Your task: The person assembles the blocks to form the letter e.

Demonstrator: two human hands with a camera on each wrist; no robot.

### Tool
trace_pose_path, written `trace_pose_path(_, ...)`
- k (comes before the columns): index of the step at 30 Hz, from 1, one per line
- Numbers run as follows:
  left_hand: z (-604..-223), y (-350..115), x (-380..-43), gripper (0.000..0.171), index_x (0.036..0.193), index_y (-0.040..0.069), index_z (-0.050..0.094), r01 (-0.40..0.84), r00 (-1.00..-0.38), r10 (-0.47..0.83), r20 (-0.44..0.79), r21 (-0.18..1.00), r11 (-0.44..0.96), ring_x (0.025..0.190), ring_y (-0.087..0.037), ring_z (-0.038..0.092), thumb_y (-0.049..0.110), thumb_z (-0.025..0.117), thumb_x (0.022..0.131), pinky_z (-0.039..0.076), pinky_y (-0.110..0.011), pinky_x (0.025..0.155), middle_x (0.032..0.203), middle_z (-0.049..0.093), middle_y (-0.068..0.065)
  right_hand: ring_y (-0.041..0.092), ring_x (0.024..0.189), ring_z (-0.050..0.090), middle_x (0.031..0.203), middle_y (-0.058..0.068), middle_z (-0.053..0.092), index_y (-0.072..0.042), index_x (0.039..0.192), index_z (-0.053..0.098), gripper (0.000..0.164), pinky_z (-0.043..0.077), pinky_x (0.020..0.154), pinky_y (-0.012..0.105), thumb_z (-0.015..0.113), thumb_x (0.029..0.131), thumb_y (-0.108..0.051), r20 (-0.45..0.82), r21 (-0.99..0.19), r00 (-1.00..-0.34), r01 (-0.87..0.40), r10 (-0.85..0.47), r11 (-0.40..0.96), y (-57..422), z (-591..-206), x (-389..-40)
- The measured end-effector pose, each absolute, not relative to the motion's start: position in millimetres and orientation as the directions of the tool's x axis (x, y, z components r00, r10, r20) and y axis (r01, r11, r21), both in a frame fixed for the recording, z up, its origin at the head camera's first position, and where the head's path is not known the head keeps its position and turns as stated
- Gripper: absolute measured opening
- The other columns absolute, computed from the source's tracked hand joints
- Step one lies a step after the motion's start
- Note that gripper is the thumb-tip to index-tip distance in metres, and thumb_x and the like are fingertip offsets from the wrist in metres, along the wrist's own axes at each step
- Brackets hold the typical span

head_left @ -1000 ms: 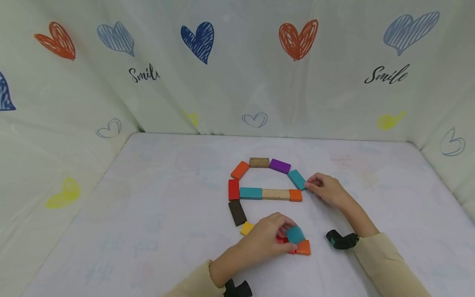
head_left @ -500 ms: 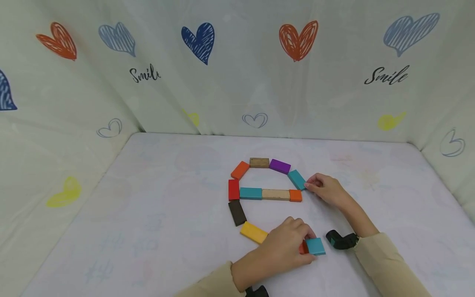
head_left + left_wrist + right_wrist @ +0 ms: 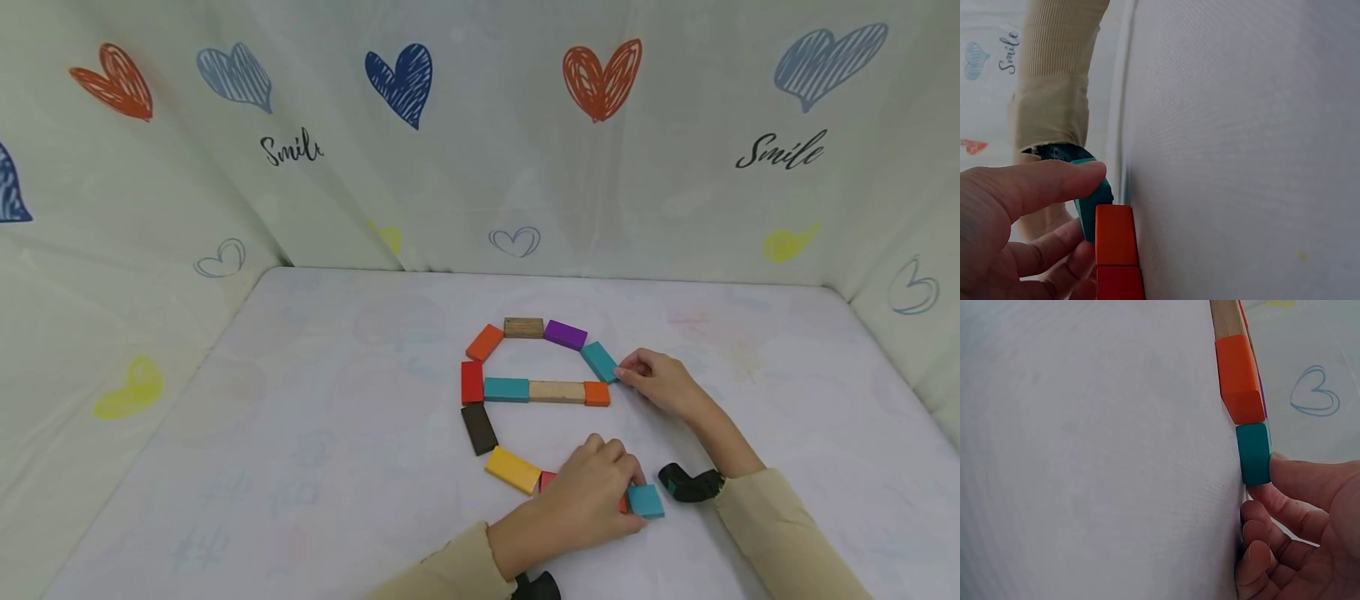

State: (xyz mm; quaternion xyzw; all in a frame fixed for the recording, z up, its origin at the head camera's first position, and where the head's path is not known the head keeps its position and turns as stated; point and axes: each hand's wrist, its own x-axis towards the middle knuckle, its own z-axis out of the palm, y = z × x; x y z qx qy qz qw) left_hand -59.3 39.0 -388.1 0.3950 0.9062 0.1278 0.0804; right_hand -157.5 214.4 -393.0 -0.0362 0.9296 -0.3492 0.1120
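My left hand (image 3: 585,500) pinches a teal block (image 3: 647,502) between thumb and fingers at the near right end of a curved row. In the left wrist view this teal block (image 3: 1088,212) is tilted against the end of an orange block (image 3: 1116,234), with a red block (image 3: 1120,284) behind that. Part of the row is hidden under the hand. Farther back, my right hand (image 3: 662,385) holds the outer end of another teal block (image 3: 600,362) by thumb and finger. The right wrist view shows that teal block (image 3: 1252,453) right beside a small orange block (image 3: 1241,381).
The blocks outline a lowercase "e" on the white table (image 3: 337,467): yellow (image 3: 513,470), dark brown (image 3: 479,429), red (image 3: 472,382), orange (image 3: 484,342), wooden (image 3: 523,327) and purple (image 3: 566,335) pieces, plus a middle bar. A printed curtain (image 3: 465,183) hangs behind.
My left hand has moved right and slightly nearer, bringing its teal block from above the orange block to the row's right end. The right hand has stayed in place.
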Motion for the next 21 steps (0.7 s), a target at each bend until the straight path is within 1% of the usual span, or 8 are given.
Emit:
trace_pose_path(6,-388.8,39.6,-61.9,0.032,0.101,0.027,0.060,0.682,-0.679,0.724,-0.118,0.264,0.682,0.087,-0.005,0.040,0.048,0.068,0.079,0.033,-0.014,0.077,0.092,0.052,0.012,0.019,0.076,0.047,0.080,0.007,0.053,0.004,0.105,0.056,0.032,0.038,0.065,0.028,0.056,0.093,-0.026,-0.194,-0.654,-0.970,0.017,-0.146,0.756,213.5,-392.5,-157.2)
trace_pose_path(11,-388.9,40.9,-63.3,0.032,0.100,0.026,0.059,0.659,-0.689,0.707,-0.156,0.271,0.702,0.087,-0.004,0.039,0.048,0.068,0.079,0.034,-0.014,0.076,0.090,0.050,0.011,0.019,0.076,0.047,0.080,0.007,0.052,0.004,0.106,0.055,0.032,0.038,0.064,0.027,0.055,0.093,-0.025,-0.205,-0.656,-0.969,0.031,-0.138,0.754,212.6,-392.8,-157.0)
trace_pose_path(21,-388.5,42.8,-63.8,0.034,0.094,0.021,0.057,0.618,-0.714,0.677,-0.177,0.295,0.729,0.083,-0.004,0.038,0.049,0.070,0.078,0.035,-0.012,0.069,0.087,0.046,0.009,0.019,0.076,0.047,0.079,0.007,0.053,0.004,0.106,0.055,0.031,0.038,0.064,0.027,0.055,0.093,-0.025,-0.195,-0.657,-0.970,0.020,-0.144,0.754,212.9,-392.8,-157.2)
